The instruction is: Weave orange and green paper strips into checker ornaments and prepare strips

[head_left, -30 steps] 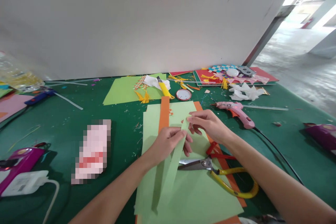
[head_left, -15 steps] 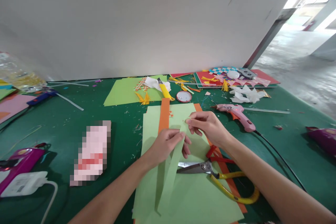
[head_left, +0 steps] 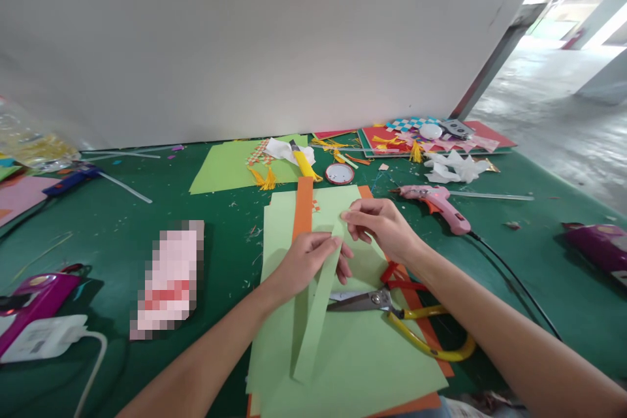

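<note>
Between the thumb and fingers of my left hand [head_left: 308,261] is a long light green paper strip [head_left: 316,326], hanging down toward me. My right hand [head_left: 377,225] pinches the strip's upper end, close to the left fingertips. Beneath both hands lie light green paper sheets [head_left: 377,366] with orange paper showing at the edges. An orange paper strip [head_left: 304,206] lies on the sheets, left of the hands. Scissors with yellow and red handles [head_left: 382,300] rest partly open on the sheets, below my right hand. A small orange checkered piece [head_left: 316,206] sits near the top edge.
A pink glue gun [head_left: 438,202] with its cord lies at right. Beyond the sheets are a yellow cutter [head_left: 304,162], a round lid [head_left: 339,174], yellow tassels [head_left: 264,177] and crumpled white tissue [head_left: 455,166]. A white plug [head_left: 46,339] and a blue glue gun [head_left: 73,179] are at left.
The view has shifted slightly. Both hands keep their pinch on the green strip, whose hanging part has turned a little.
</note>
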Demonstrator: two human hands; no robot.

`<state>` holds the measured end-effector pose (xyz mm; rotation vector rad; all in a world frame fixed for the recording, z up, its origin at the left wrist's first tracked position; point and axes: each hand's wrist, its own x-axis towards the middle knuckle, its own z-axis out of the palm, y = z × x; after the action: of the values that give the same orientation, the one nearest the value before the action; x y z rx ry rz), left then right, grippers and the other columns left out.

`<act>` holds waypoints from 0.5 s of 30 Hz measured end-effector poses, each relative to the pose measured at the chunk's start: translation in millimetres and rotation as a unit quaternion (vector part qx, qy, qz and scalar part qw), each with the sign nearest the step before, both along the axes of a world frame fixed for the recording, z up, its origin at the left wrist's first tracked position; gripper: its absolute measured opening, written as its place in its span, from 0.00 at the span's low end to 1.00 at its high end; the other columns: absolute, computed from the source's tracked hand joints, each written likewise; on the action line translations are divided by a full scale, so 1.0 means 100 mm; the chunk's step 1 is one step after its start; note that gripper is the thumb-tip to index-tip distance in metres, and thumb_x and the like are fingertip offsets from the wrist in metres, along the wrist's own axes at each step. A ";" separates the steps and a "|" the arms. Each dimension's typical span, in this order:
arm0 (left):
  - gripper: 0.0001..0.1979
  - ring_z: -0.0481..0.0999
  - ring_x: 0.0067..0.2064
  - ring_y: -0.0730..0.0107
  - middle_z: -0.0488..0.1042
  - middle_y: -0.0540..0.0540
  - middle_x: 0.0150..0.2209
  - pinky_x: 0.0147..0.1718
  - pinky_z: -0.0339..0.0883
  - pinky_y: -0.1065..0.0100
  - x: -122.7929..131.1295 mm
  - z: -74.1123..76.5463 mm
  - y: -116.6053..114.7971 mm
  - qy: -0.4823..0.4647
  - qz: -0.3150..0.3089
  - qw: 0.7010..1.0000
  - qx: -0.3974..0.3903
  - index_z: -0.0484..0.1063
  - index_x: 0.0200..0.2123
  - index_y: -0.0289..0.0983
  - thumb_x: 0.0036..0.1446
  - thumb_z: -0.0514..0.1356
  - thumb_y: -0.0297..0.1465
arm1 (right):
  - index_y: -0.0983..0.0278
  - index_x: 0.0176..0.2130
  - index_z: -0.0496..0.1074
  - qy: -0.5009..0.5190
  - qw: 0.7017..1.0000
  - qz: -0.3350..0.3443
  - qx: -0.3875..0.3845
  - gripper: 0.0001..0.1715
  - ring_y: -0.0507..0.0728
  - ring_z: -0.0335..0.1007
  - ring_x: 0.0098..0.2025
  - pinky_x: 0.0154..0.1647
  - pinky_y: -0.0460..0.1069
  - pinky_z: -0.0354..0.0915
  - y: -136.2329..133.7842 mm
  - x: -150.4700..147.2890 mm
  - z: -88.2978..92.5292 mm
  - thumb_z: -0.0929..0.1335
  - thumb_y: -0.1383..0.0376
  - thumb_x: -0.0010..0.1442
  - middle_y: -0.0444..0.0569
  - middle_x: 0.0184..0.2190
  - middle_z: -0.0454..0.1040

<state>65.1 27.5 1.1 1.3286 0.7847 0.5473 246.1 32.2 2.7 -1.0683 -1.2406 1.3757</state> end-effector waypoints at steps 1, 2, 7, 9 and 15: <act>0.17 0.75 0.24 0.71 0.76 0.45 0.24 0.28 0.66 0.70 0.00 0.00 0.00 -0.001 0.000 1.000 -0.002 0.74 0.32 0.32 0.63 0.53 0.38 | 0.66 0.21 0.69 0.001 1.000 0.003 -0.002 0.15 0.47 0.59 0.19 0.18 0.45 0.49 0.00 0.00 0.01 0.72 0.61 0.53 0.43 0.17 0.67; 0.17 0.75 0.24 0.71 0.76 0.46 0.24 0.28 0.66 0.70 0.00 0.00 0.00 -0.001 0.000 1.000 -0.003 0.74 0.31 0.32 0.63 0.53 0.38 | 0.66 0.21 0.69 0.002 1.000 0.006 -0.005 0.15 0.47 0.59 0.19 0.18 0.45 0.49 0.00 0.00 0.01 0.72 0.61 0.53 0.43 0.17 0.68; 0.17 0.75 0.24 0.71 0.76 0.46 0.24 0.28 0.66 0.71 0.00 -0.01 0.00 -0.004 0.000 1.000 0.005 0.73 0.31 0.32 0.64 0.52 0.37 | 0.66 0.24 0.71 -0.003 1.000 0.023 -0.016 0.14 0.47 0.60 0.20 0.18 0.45 0.51 0.01 0.02 0.05 0.71 0.59 0.53 0.43 0.19 0.69; 0.16 0.75 0.24 0.71 0.76 0.46 0.24 0.28 0.66 0.71 0.00 0.00 0.00 -0.008 0.006 1.000 0.007 0.73 0.30 0.32 0.64 0.52 0.36 | 0.66 0.25 0.71 -0.012 0.999 0.030 -0.022 0.15 0.47 0.61 0.20 0.18 0.45 0.50 0.01 0.03 0.07 0.71 0.58 0.53 0.43 0.20 0.69; 0.15 0.75 0.24 0.71 0.75 0.46 0.23 0.29 0.67 0.70 0.00 0.01 0.00 -0.026 0.020 0.999 0.010 0.72 0.31 0.32 0.63 0.52 0.35 | 0.66 0.25 0.71 -0.059 0.991 0.112 -0.049 0.15 0.46 0.55 0.18 0.17 0.45 0.46 0.03 0.07 0.06 0.72 0.57 0.52 0.42 0.18 0.67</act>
<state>64.8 27.5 1.6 1.3137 0.7661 0.6194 252.8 35.7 8.5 -1.1179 -1.4260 1.5754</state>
